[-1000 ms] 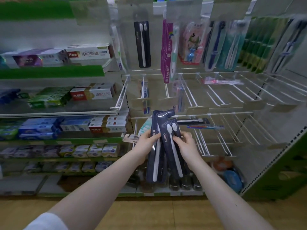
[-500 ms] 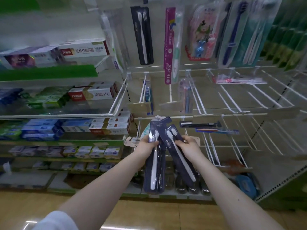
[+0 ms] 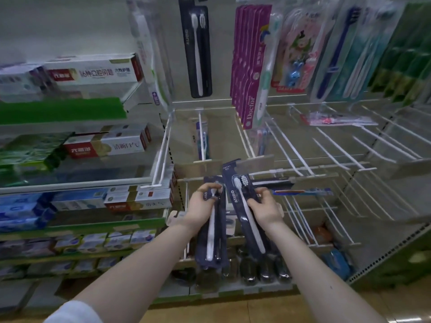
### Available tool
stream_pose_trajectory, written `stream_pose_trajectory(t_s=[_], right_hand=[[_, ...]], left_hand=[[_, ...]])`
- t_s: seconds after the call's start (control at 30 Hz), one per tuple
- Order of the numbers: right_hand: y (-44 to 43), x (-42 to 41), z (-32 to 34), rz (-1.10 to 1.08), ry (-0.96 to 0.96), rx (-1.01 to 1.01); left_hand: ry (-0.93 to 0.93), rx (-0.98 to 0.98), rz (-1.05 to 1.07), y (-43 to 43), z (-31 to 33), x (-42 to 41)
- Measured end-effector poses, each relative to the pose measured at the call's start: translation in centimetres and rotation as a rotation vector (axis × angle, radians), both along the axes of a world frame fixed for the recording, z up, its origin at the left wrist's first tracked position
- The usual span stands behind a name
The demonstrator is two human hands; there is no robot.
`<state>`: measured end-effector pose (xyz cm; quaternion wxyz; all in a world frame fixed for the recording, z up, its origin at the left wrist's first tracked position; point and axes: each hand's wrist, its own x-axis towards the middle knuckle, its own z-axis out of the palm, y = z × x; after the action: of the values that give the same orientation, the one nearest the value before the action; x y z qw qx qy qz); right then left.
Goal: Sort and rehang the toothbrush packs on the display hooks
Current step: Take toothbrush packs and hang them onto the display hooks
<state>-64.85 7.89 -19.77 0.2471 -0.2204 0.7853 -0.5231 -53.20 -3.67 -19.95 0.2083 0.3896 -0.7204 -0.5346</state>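
Note:
My left hand (image 3: 202, 209) grips a stack of dark navy toothbrush packs (image 3: 211, 238) that hangs down in front of the lower hooks. My right hand (image 3: 263, 209) holds a single dark navy AUBO toothbrush pack (image 3: 242, 201), tilted with its top leaning left and apart from the stack. A matching dark pack (image 3: 197, 47) hangs on the top row. White wire display hooks (image 3: 331, 155) stretch out bare to the right. A dark pack (image 3: 272, 182) and a blue-red pack (image 3: 303, 192) lie across hooks just behind my right hand.
Purple Doctor packs (image 3: 249, 66), a children's pack (image 3: 298, 50) and blue and teal packs (image 3: 335, 52) fill the top row. A pack (image 3: 202, 141) hangs on a middle hook. Toothpaste boxes (image 3: 93, 71) line the left shelves. A pink pack (image 3: 335, 120) lies flat on hooks.
My hands have drawn apart: the right one pulled a single pack off the stack and tilted it to the right. The view has moved closer to the hooks.

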Motion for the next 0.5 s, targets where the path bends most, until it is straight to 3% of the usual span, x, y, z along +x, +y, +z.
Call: stream_pose_trajectory(t_s=[0.37,0.5], right_hand=[[-4.1,-1.6,-1.1,0.008,-0.086,-0.228],[-5.2,-2.6,-1.6,-0.004,-0.085,-0.276]], left_hand=[[0.258,0.224,0.109,-2.3,-0.3,-3.1],[0.321,0.199,0.126,-2.5,-0.2,-4.1]])
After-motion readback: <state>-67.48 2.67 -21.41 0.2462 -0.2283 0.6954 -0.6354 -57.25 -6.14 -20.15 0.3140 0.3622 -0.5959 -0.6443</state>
